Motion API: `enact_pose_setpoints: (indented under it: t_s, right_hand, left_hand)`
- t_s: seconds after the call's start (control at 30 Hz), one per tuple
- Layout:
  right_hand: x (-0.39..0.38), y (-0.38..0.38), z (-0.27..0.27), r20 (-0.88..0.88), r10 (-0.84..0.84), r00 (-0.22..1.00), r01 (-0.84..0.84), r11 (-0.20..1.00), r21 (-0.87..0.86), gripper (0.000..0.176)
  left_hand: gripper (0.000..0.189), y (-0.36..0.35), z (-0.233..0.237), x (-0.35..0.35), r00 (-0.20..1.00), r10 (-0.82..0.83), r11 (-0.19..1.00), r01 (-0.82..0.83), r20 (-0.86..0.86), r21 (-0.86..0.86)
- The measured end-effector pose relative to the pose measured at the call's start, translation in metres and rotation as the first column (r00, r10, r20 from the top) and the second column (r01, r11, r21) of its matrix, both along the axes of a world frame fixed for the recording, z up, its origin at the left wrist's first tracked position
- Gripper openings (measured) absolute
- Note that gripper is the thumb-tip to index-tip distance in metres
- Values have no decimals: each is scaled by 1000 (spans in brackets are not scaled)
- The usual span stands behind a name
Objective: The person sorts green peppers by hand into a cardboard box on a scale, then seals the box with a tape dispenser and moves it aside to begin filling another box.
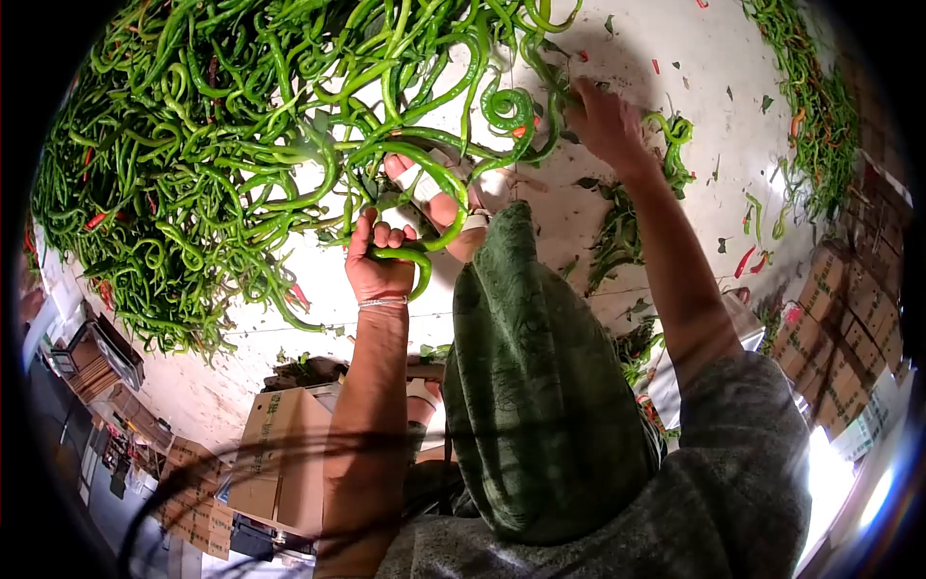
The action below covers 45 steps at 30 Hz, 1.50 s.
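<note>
The left grip (pixel 381 265) is curled around at least one long, hooked green pepper (pixel 422 268), beside the tangled heap (pixel 193 193) on the pale floor (pixel 709 125); I cannot tell the right grip's (pixel 606 125) closure. Glossy, smooth, probably light and snappable (perhaps slippery), it suits a mid-length hold.

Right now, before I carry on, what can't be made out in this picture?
- Head view: the right hand's fingertips are shadowed and indistinct, so whether they grip anything is unclear.
- Head view: the left hand's curled fingers hide part of the green pepper they hold.
- Head view: the pepper pile is cut off by the top edge.
- Head view: the print on the stacked boxes is too small to read.
</note>
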State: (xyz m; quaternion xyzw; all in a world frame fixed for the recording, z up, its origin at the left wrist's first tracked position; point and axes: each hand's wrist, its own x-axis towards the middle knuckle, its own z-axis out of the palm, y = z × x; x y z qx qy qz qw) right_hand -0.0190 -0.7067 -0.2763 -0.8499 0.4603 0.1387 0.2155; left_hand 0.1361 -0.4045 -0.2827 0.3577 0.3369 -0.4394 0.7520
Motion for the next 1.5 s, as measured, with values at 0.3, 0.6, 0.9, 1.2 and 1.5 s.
enact_pose_setpoints:
  t_s: [0.3, 0.6, 0.9, 1.2, 1.5]
  right_hand:
    - [-52, 46, -118, -56, -555, 830, 542, 778, 318, 46]
    - [-32, 59, -112, 78, -680, 729, 677, 733, 64, 48]
    - [-23, 49, -64, 335, -369, 867, 340, 929, 144, 32]
    - [60, 68, -85, 165, 105, 981, -94, 993, -77, 49]
    - [53, 52, -102, 219, 184, 958, -186, 982, -13, 53]
  left_hand:
    - [19, 2, 3, -2, 999, -36, 998, 35, 25, 51]
    - [18, -2, 1, -3, 999, -27, 999, 26, 18, 24]
    - [15, -2, 1, -2, 997, -78, 997, 78, 16, -1]
    - [18, -3, -23, -6, 999, -42, 993, 43, -7, 108]
    - [12, -15, -25, -22, 996, 15, 994, -6, -85, 107]
